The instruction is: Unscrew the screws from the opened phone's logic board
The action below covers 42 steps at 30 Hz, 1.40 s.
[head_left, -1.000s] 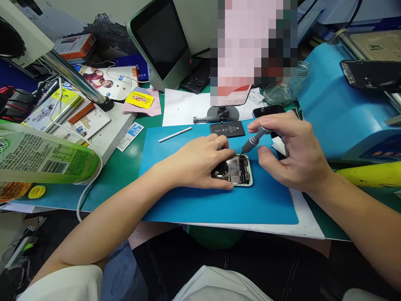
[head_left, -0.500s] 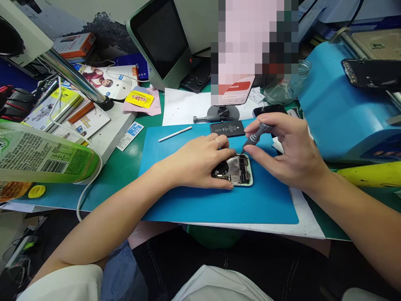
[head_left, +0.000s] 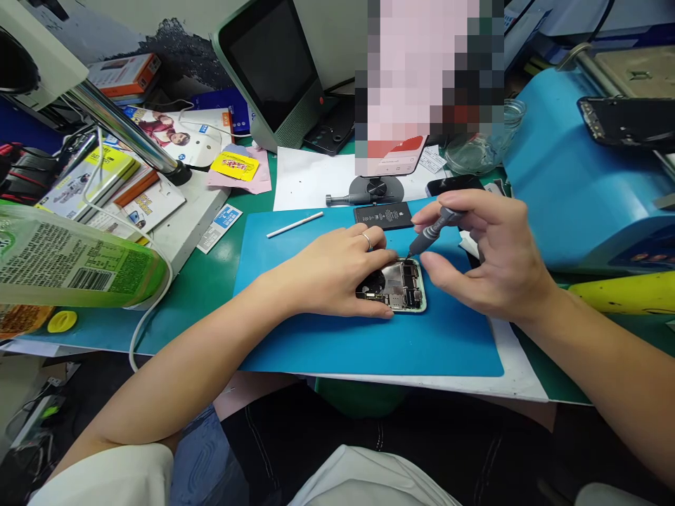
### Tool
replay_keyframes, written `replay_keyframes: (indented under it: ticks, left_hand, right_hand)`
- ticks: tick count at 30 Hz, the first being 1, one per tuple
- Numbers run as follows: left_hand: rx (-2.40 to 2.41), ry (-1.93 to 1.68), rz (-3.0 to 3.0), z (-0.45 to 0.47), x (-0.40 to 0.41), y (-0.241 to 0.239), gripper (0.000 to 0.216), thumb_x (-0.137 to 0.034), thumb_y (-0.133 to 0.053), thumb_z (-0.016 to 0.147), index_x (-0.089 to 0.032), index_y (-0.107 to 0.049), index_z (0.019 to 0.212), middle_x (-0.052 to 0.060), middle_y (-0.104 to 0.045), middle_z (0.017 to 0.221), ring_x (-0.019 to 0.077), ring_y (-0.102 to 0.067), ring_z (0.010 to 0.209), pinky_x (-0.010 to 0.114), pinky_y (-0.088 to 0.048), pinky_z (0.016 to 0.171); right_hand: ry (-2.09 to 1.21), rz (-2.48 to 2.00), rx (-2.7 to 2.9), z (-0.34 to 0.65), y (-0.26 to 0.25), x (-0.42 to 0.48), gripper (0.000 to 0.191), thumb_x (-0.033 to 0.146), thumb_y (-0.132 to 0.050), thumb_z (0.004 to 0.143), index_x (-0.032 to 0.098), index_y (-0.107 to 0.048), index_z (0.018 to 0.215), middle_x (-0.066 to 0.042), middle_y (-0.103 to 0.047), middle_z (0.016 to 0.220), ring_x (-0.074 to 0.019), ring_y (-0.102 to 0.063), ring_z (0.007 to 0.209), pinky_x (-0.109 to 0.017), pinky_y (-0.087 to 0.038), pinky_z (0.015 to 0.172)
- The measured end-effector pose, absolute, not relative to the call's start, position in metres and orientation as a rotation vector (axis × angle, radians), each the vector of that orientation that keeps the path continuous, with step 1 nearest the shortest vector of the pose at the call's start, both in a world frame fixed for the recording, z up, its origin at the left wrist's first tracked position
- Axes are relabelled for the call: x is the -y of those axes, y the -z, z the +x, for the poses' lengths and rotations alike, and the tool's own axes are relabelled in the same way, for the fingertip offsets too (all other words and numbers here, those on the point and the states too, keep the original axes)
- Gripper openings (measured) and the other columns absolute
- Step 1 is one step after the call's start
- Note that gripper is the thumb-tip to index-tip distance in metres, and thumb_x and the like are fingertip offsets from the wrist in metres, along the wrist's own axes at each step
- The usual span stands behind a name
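Note:
An opened phone body [head_left: 403, 286] with bare circuit parts lies on a blue work mat [head_left: 337, 337]. My left hand [head_left: 337, 270] rests over its left half, fingers curled around the frame and pressing it down; a ring shows on one finger. My right hand [head_left: 485, 256] pinches a grey screwdriver [head_left: 433, 230] between thumb and fingers, its tip touching the phone's upper edge. A black battery [head_left: 383, 214] lies on the mat just behind the phone.
A white stick [head_left: 294, 225] lies on the mat's far left. A phone on a round stand [head_left: 375, 190], a green-edged monitor [head_left: 271, 70], a glass jar [head_left: 477, 151] and a blue machine [head_left: 574, 183] stand behind. A green bottle [head_left: 68, 260] and booklets crowd the left side.
My right hand's fingers have closed in around the screwdriver and shifted slightly left. My left hand and the phone have not moved.

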<state>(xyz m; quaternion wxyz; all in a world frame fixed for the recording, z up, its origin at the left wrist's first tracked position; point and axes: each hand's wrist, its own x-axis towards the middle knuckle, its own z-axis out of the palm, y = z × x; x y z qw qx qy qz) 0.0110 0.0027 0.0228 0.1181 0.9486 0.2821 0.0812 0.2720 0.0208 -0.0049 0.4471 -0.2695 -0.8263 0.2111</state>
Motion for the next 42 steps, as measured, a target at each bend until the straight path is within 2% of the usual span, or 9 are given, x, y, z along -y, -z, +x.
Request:
replay_keyframes:
  ticks: [3,7,15,24,28,35,38,42]
  left_hand:
    - [-0.829,-0.233,2.773,0.011,-0.0024,-0.0227,0.067,-0.062,-0.079,0.097,-0.01,-0.071,0.139,0.016,-0.068,0.122,0.0317,-0.066,0.106,0.043,-0.054,0.097]
    - [-0.829,-0.228,2.775,0.0106,-0.0025,-0.0229,0.068,-0.063,-0.078,0.097,-0.011,-0.071,0.14,0.016,-0.068,0.122,0.0319,-0.066,0.105,0.044,-0.054,0.093]
    - [-0.83,-0.236,2.8,0.0096,-0.0023,-0.0218,0.067,-0.063,-0.078,0.097,-0.011,-0.071,0.139,0.017,-0.068,0.121,0.0319,-0.066,0.104,0.044,-0.054,0.095]
    - [-0.838,-0.229,2.785,0.0104,-0.0023,-0.0221,0.07,-0.062,-0.08,0.096,-0.009,-0.07,0.141,0.017,-0.068,0.122,0.0325,-0.066,0.107,0.044,-0.054,0.097]
    - [-0.839,-0.215,2.78,0.0103,-0.0017,-0.0226,0.071,-0.062,-0.08,0.096,-0.009,-0.07,0.142,0.018,-0.068,0.123,0.033,-0.066,0.107,0.044,-0.054,0.097]
    - [-0.832,-0.23,2.786,0.0104,-0.0023,-0.0228,0.07,-0.062,-0.08,0.096,-0.008,-0.071,0.14,0.017,-0.068,0.122,0.033,-0.067,0.107,0.043,-0.055,0.097]
    - [-0.847,-0.22,2.792,0.0107,-0.0021,-0.0229,0.069,-0.063,-0.079,0.096,-0.009,-0.072,0.139,0.016,-0.068,0.123,0.0329,-0.067,0.107,0.043,-0.055,0.096]
    - [-0.83,-0.242,2.805,0.0106,-0.0011,-0.023,0.068,-0.062,-0.079,0.097,-0.008,-0.072,0.137,0.017,-0.069,0.122,0.0324,-0.068,0.108,0.043,-0.055,0.099]
  right_hand:
    - [-0.523,-0.668,2.035,0.2712,0.0042,-0.0207,0.077,0.015,-0.084,0.086,0.046,-0.058,0.151,-0.002,-0.076,0.12,-0.0262,-0.078,0.098,-0.05,-0.071,0.094]
    - [-0.516,-0.638,2.039,0.272,0.0061,-0.0215,0.079,0.012,-0.081,0.086,0.041,-0.055,0.154,-0.004,-0.075,0.123,-0.0236,-0.077,0.099,-0.043,-0.072,0.093]
    - [-0.446,-0.631,2.033,0.2678,0.0074,-0.0214,0.085,0.011,-0.083,0.087,0.047,-0.051,0.156,-0.001,-0.072,0.116,-0.0224,-0.078,0.095,-0.04,-0.074,0.081]
    - [-0.438,-0.604,2.025,0.2678,0.008,-0.0206,0.088,0.009,-0.082,0.087,0.045,-0.049,0.16,0.0,-0.073,0.119,-0.0216,-0.08,0.098,-0.039,-0.073,0.085]
    - [-0.469,-0.626,2.003,0.2677,0.0064,-0.0195,0.085,0.011,-0.085,0.086,0.048,-0.053,0.155,0.001,-0.074,0.123,-0.022,-0.08,0.098,-0.039,-0.074,0.085]
    - [-0.436,-0.665,1.98,0.2675,0.0051,-0.0193,0.081,0.012,-0.083,0.089,0.048,-0.051,0.155,-0.002,-0.071,0.131,-0.022,-0.08,0.099,-0.041,-0.075,0.086]
    - [-0.411,-0.708,1.95,0.2668,0.0045,-0.0213,0.077,0.013,-0.083,0.091,0.047,-0.05,0.151,-0.001,-0.072,0.124,-0.0215,-0.08,0.1,-0.04,-0.075,0.085]
    - [-0.444,-0.821,1.878,0.2634,0.0043,-0.0232,0.059,0.016,-0.08,0.095,0.042,-0.051,0.14,0.001,-0.073,0.11,-0.0203,-0.08,0.095,-0.038,-0.074,0.083]
